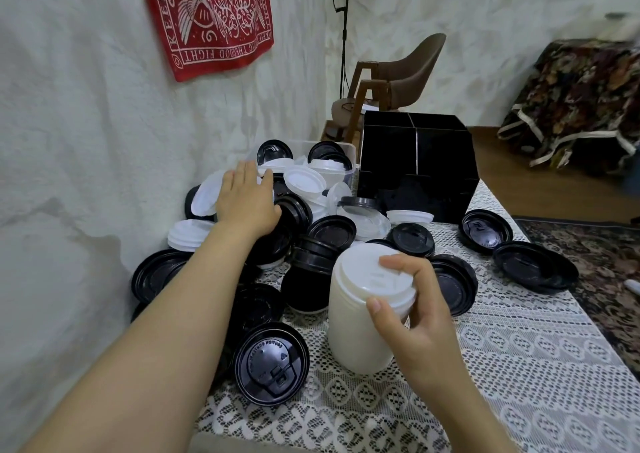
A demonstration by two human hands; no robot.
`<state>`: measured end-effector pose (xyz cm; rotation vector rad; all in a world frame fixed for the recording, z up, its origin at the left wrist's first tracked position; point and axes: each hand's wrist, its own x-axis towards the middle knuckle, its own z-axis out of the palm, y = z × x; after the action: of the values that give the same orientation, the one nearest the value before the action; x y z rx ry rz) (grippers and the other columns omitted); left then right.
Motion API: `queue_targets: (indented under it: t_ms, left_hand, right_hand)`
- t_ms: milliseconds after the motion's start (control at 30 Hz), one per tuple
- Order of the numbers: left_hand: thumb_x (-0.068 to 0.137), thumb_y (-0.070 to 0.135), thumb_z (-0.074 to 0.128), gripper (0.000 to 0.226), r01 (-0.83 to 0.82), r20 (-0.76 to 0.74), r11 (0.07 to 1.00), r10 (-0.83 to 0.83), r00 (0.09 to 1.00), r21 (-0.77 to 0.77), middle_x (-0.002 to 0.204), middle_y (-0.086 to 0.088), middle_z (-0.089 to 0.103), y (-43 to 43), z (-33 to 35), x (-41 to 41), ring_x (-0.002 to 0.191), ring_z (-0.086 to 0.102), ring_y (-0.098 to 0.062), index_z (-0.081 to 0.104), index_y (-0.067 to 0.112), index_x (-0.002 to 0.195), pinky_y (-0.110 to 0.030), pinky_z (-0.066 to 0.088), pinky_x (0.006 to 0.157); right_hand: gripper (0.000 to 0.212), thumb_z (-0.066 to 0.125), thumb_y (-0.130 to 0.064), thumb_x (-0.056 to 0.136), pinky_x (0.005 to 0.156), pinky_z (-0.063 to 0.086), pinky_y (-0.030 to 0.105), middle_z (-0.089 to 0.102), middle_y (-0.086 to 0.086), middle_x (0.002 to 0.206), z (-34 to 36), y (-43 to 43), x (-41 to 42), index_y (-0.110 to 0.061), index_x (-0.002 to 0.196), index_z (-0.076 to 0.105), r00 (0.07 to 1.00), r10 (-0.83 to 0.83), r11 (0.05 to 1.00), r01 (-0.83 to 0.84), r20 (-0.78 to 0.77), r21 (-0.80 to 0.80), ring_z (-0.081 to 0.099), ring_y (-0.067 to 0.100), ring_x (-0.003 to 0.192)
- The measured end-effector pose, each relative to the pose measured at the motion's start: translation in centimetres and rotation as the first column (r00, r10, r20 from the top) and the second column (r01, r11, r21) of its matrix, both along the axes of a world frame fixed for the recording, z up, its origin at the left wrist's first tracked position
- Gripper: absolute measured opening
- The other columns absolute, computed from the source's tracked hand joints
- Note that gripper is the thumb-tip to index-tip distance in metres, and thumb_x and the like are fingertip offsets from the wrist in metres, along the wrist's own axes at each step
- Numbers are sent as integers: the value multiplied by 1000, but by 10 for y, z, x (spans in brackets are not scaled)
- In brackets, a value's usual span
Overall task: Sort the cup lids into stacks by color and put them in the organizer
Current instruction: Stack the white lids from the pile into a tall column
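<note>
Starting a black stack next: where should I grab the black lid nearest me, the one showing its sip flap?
Pinch the black lid by its rim at the lower right, coming from the right: it seems to lean face up against the pile, so that edge stands free above the lace cloth.

The one view sits on the person's head and looks forward and down along both forearms onto the worktop [519, 366]. It is so near that the right hand [412, 300], gripping the stack of white lids [360, 314], fills the lower middle, with the left hand [247, 200] stretched further out over the heap of lids [332, 231]. It faces the worktop's far end, where the black organizer [415, 162] stands, with the wall [69, 141] close on the left and a chair [398, 72] beyond
</note>
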<state>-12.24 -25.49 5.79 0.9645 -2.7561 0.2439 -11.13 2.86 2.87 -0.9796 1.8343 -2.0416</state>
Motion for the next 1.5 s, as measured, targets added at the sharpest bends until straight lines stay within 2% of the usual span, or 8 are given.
queue_targets:
  t_ms: [100, 367, 600, 767, 900, 1000, 1200, 1500]
  left_hand:
    - [96, 50, 40, 70, -103, 106, 993, 108, 988, -52, 159, -21, 7, -5, -1, -5, 147, 2, -35, 15, 17, 152, -46, -3, 117]
    - [89, 52, 55, 53, -52, 27, 989, 57, 998, -139, 134, -13, 48, -9, -4, 5, 122, 48, -33, 48, 19, 130, -46, 2, 116]
    - [80, 38, 69, 59, 148, -359, 989, -136, 924, 7, 124, -14, 55, -5, 2, 22, 113, 52, -36, 53, 12, 130, -42, 22, 107]
    - [75, 29, 80, 66, 486, -699, 850, -222, 680, 203, 123, 7, 42, 50, 25, 49, 108, 39, 3, 51, 19, 133, 4, 23, 89]
    - [61, 52, 74, 65, 684, -814, 640, -154, 560, 350, 121, 18, 56, 97, 38, 74, 111, 53, 3, 44, 59, 118, -17, 40, 97]
    - [63, 47, 77, 62, 784, -853, 481, -129, 506, 393, 123, 11, 61, 122, 36, 85, 118, 57, -6, 49, 56, 118, -31, 46, 100]
    - [64, 40, 78, 58, 800, -815, 312, -117, 568, 513, 117, 6, 66, 144, 25, 80, 111, 63, -13, 60, 27, 118, -35, 52, 95]
    - [58, 54, 75, 55, 710, -706, 399, -188, 683, 580, 124, 23, 58, 149, 11, 77, 119, 51, 6, 62, 42, 111, -19, 43, 101]
  right_hand:
    - [34, 64, -48, 62, 70, 45, 10, 57, -27, 106, 0, -1, 0, -50, 94, 56, 1000, 7, 1000, -7, 6, -17, 57, -4, 91]
    - [35, 63, -49, 61, 71, 45, 11, 55, -29, 107, -2, -2, -1, -49, 95, 56, 1000, -9, 1000, 9, -4, -1, 56, -4, 92]
    - [35, 64, -50, 60, 69, 47, 12, 56, -28, 105, -3, -1, -1, -49, 95, 56, 1000, -6, 1000, 6, 10, -1, 57, -4, 90]
    - [35, 64, -49, 62, 73, 46, 12, 56, -27, 108, -5, -1, -2, -48, 96, 56, 1000, -7, 1000, 7, 4, -1, 57, -3, 94]
    - [37, 66, -49, 63, 74, 47, 15, 58, -22, 111, -5, -1, -2, -46, 99, 57, 1000, 1, 1000, -1, 16, -9, 58, 0, 95]
    - [42, 69, -48, 65, 72, 50, 19, 61, -15, 108, -5, 1, -2, -42, 105, 58, 999, 17, 1000, -17, 34, -20, 61, 6, 93]
    - [74, 79, -59, 65, 88, 52, 28, 63, -2, 121, -6, 5, -8, -31, 128, 50, 996, 82, 996, -80, 47, -42, 62, 17, 112]
    - [95, 81, -62, 61, 105, 43, 37, 52, -18, 138, -9, 14, -18, -43, 141, 34, 986, 155, 987, -157, 53, 19, 50, 7, 129]
